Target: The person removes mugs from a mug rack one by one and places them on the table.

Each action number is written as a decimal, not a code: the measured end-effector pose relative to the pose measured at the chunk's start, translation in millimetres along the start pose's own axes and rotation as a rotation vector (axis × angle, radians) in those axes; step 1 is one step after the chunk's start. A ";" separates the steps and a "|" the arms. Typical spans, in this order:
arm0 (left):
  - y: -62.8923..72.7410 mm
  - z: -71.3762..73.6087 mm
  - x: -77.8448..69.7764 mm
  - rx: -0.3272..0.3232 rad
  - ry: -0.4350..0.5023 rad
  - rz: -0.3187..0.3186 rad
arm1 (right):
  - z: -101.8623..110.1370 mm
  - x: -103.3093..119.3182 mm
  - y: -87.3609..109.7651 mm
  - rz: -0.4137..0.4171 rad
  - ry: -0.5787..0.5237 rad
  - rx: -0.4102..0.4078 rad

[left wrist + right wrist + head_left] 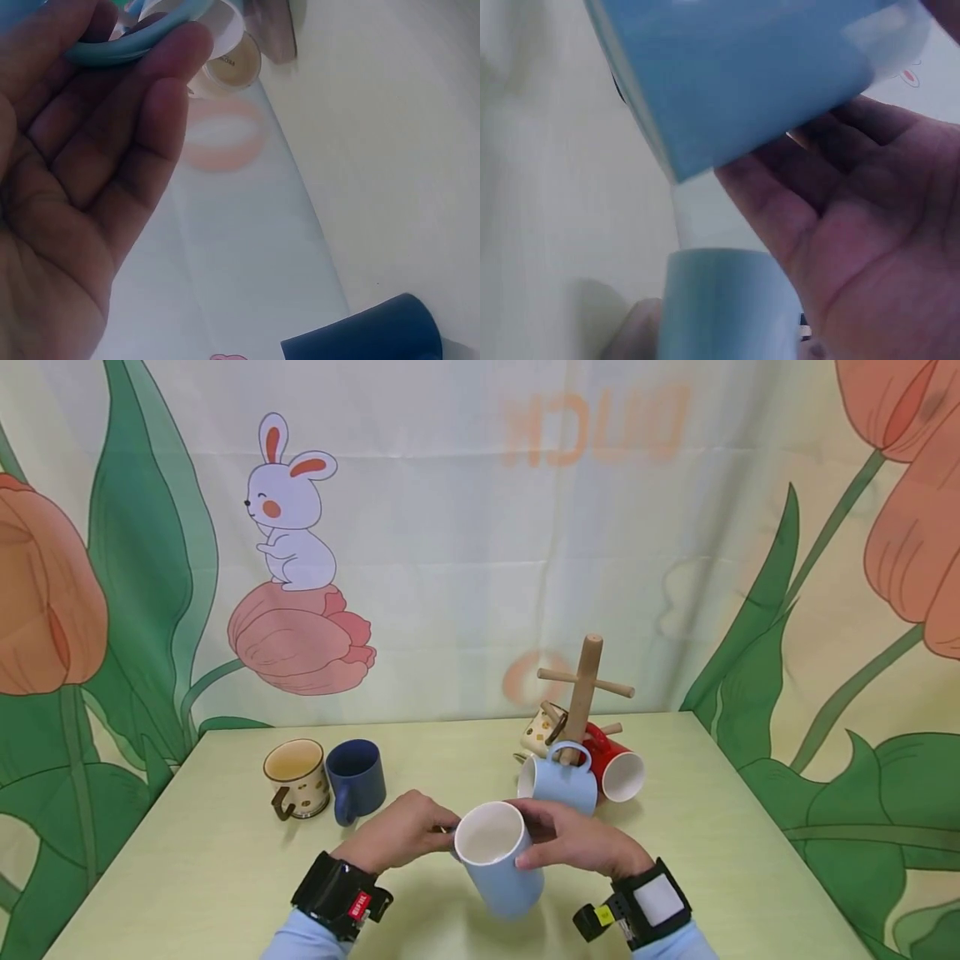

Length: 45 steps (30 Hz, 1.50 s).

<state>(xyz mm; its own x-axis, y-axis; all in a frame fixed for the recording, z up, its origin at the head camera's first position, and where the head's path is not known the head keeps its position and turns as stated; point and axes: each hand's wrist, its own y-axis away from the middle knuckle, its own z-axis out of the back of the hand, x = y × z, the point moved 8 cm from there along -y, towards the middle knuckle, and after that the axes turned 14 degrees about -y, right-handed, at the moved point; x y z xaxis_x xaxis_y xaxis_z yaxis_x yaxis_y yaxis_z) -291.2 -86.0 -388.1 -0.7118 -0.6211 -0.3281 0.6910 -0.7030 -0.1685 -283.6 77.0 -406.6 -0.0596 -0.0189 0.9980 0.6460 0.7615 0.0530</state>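
Note:
A tall light blue mug (504,881) with a white inside is held tilted over the table's front middle, its mouth toward the upper left. My right hand (577,839) grips its body near the rim, thumb on the near side and fingers behind. In the left wrist view, the thumb and fingers of my left hand (97,142) pinch the mug's light blue handle (142,43). The right wrist view shows the mug's wall (742,75) resting against my right fingers (772,195).
A wooden mug tree (583,693) stands at the back right. About it are another light blue mug (562,781), a red mug (611,764) and a spotted cream mug (542,731). At the left stand a second spotted mug (306,789) and a dark blue mug (363,777).

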 end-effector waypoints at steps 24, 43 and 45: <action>16.6 6.9 56.6 -0.267 -0.091 0.491 | 30.8 40.0 18.8 0.144 0.359 -0.587; 24.9 -3.1 99.7 -0.400 -0.132 0.847 | 41.9 41.9 31.2 0.098 0.436 -0.715; 24.3 -4.9 103.3 -0.397 -0.133 0.866 | 42.9 40.9 31.1 0.089 0.434 -0.720</action>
<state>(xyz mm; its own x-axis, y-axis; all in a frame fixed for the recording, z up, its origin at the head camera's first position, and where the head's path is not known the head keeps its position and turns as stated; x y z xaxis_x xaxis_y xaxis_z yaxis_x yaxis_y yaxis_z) -347.3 -165.5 -430.5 0.0739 -0.9210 -0.3826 0.9584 0.1717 -0.2281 -298.5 127.8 -365.6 0.2176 -0.3377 0.9158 0.9703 0.1764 -0.1655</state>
